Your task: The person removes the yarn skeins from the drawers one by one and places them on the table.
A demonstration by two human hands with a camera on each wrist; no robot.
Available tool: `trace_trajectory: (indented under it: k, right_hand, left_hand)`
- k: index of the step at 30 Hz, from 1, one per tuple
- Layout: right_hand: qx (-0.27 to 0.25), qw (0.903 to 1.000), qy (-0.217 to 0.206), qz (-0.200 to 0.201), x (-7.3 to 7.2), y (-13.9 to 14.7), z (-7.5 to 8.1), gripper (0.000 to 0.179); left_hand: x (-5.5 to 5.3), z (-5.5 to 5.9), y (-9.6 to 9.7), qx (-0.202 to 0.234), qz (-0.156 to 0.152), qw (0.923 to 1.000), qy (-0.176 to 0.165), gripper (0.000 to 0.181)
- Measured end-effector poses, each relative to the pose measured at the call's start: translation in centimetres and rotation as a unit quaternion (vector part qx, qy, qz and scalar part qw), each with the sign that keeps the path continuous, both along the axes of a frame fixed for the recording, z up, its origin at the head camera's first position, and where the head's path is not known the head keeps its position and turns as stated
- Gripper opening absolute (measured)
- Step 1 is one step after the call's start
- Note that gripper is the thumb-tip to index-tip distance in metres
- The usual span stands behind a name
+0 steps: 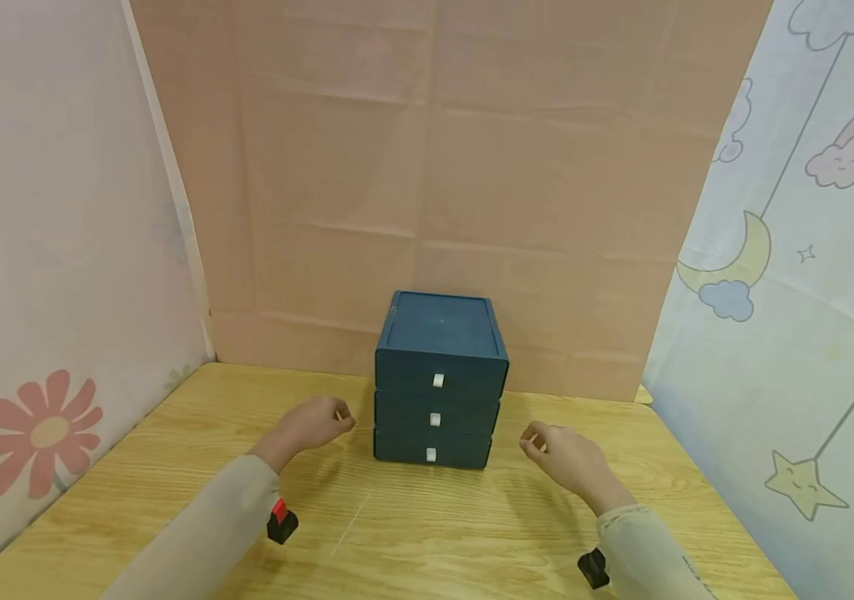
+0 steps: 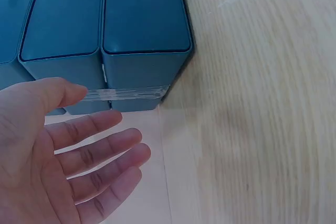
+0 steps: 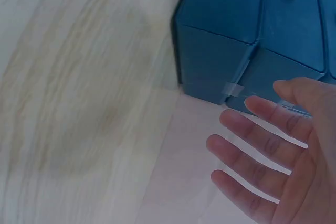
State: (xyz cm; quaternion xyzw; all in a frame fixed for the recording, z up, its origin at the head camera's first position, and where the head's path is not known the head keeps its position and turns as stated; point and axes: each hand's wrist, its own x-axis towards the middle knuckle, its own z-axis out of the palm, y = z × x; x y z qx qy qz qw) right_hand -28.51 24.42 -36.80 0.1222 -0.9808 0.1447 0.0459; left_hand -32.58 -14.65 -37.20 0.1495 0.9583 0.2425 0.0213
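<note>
A dark blue drawer box [image 1: 441,375] of three stacked drawers stands on the wooden table, each drawer front bearing a small white pull tab. All three drawers look closed. To its left hovers my left hand [image 1: 314,422], fingers relaxed and holding nothing. My right hand [image 1: 565,457] is on the box's other side, also empty with loosely bent fingers. In the left wrist view, clear tape [image 2: 126,94] runs across the box's side behind the thumb. The right wrist view shows the fingers spread near the box [image 3: 215,61], apart from it as far as I can tell.
The light wooden table [image 1: 412,533] extends around the box. A plain peach cloth [image 1: 427,167] hangs close behind it. Printed sheets wall both sides, with a red flower [image 1: 50,433] at left and a moon and star at right. Dark camera mounts [image 1: 593,568] sit at the wrists.
</note>
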Motion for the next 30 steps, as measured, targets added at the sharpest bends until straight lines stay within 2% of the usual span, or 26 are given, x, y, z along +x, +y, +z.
trace_trajectory:
  k: [6,9,11,14,16,21,25,30]
  right_hand:
    - [-0.05,0.9987,0.0,-0.001,0.3,-0.6,1.9,0.041]
    - [-0.076,0.997,0.009,0.001,0.7,-1.3,3.4,0.046]
    - [-0.097,0.9951,0.02,0.007,1.1,-2.0,4.5,0.045]
    - [-0.131,0.9901,0.042,0.029,1.7,-3.4,5.7,0.037]
    - [-0.159,0.9849,0.051,0.047,2.0,-4.5,6.4,0.029]
    - [-0.261,0.9622,0.032,0.072,2.1,-7.7,7.4,0.019]
    - [-0.329,0.9425,0.005,0.057,1.5,-9.8,7.6,0.022]
    - [-0.386,0.9206,-0.031,0.048,0.5,-11.3,7.0,0.026]
  left_hand:
    - [-0.6,1.0,-0.1,0.049,-0.003,0.9988,-0.01,0.026]
    - [-0.8,2.3,-0.2,0.101,-0.018,0.9947,-0.008,0.028]
    - [-0.8,3.5,-0.3,0.152,-0.027,0.988,-0.01,0.029]
    - [-0.9,5.3,-0.2,0.224,-0.036,0.9738,-0.005,0.034]
    - [-1.1,6.6,0.1,0.272,-0.029,0.962,-0.007,0.037]
    - [-1.3,9.4,1.0,0.366,-0.005,0.9299,-0.032,0.042]
    - [-1.5,10.7,1.8,0.402,0.0,0.9127,-0.072,0.04]
    - [-1.5,11.1,2.9,0.449,0.002,0.8844,-0.127,0.035]
